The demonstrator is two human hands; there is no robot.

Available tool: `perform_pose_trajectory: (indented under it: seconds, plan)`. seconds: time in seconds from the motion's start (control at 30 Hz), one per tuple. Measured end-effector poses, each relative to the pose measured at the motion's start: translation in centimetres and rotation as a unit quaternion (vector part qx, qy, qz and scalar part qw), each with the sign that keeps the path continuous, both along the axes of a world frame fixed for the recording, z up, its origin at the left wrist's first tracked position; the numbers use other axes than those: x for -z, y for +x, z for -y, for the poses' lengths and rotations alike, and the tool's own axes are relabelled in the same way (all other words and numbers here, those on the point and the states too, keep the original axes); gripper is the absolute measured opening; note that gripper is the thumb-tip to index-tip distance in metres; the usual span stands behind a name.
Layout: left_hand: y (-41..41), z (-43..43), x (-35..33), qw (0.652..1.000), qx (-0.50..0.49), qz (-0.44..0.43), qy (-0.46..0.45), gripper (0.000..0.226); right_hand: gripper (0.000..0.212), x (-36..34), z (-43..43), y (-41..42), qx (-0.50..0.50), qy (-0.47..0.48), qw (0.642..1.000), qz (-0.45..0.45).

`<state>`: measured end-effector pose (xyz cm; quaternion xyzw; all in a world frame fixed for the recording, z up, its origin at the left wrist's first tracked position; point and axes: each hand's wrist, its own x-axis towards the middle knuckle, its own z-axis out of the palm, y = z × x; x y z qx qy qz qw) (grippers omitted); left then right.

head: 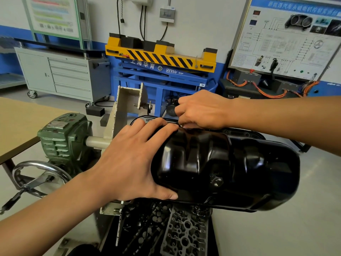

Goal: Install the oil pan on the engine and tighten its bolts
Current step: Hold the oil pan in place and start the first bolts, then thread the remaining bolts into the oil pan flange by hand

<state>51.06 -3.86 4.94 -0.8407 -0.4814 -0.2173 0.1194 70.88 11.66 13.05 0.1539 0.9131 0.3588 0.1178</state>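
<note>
Fingers (160, 124) of the left hand (129, 159) lie spread and nearly straight over the end of the oil pan (230, 163), with the thumb along its lower edge. They press it in place rather than grip it. Just beyond those fingertips, the right hand (201, 109) has its fingers curled tight, pinching a small shiny piece, by its look a bolt (181, 125), at the pan's far flange. The pan sits on the engine (184, 231), whose parts show below the left thumb. I judge that the pan is placed and bolts are only being started by hand. No tool shows near either hand, so final tightening is yet to do.
</note>
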Motion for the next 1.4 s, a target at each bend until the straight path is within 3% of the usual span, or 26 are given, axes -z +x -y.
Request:
perform_pose_trajectory:
  seconds: [0.17,0.37,0.43,0.53,0.6,0.73,0.87,0.93,1.13,1.27,1.4]
  plan:
    - [-0.1,-0.1,0.1,1.000,0.007,0.003,0.004,0.128,0.034,0.2,0.1,0.6,-0.006,-0.054,0.998,-0.021]
    - [0.0,-0.3,0.2,0.998,-0.003,-0.045,0.038,0.133,0.024,-0.2,-0.3,0.3,0.015,-0.096,0.994,-0.049]
    - [-0.7,-0.5,0.1,0.999,0.002,-0.045,0.012,0.135,0.025,-0.7,0.2,-0.4,0.057,-0.127,0.989,-0.042]
    - [-3.4,-0.4,-0.3,0.993,0.000,0.087,-0.077,0.126,0.038,-2.4,0.8,-2.0,0.097,-0.176,0.974,-0.107]
    - [-5.8,-0.2,-0.2,0.961,-0.040,0.258,-0.095,0.105,0.034,-3.7,1.4,-3.3,0.080,-0.186,0.959,-0.200]
    - [-10.9,0.4,0.1,0.841,-0.120,0.515,-0.118,0.021,0.021,-4.6,4.9,-8.5,0.027,-0.248,0.931,-0.268]
    - [-16.2,3.1,0.3,0.718,-0.134,0.659,-0.183,0.014,0.027,-2.6,9.0,-18.1,-0.010,-0.275,0.942,-0.193]
    - [-19.4,5.5,0.4,0.681,-0.165,0.692,-0.176,0.012,0.029,-1.1,11.1,-24.0,-0.049,-0.271,0.948,-0.161]
    - [-31.7,16.6,3.2,0.628,-0.283,0.709,-0.151,0.017,0.033,4.6,17.4,-39.8,-0.153,-0.310,0.927,-0.149]
    - [-38.8,24.4,6.2,0.653,-0.390,0.640,-0.109,0.014,0.034,9.1,19.9,-47.4,-0.160,-0.336,0.919,-0.134]
    - [-44.1,29.7,9.7,0.675,-0.569,0.464,-0.065,0.014,0.033,12.9,22.3,-53.3,-0.144,-0.367,0.912,-0.112]
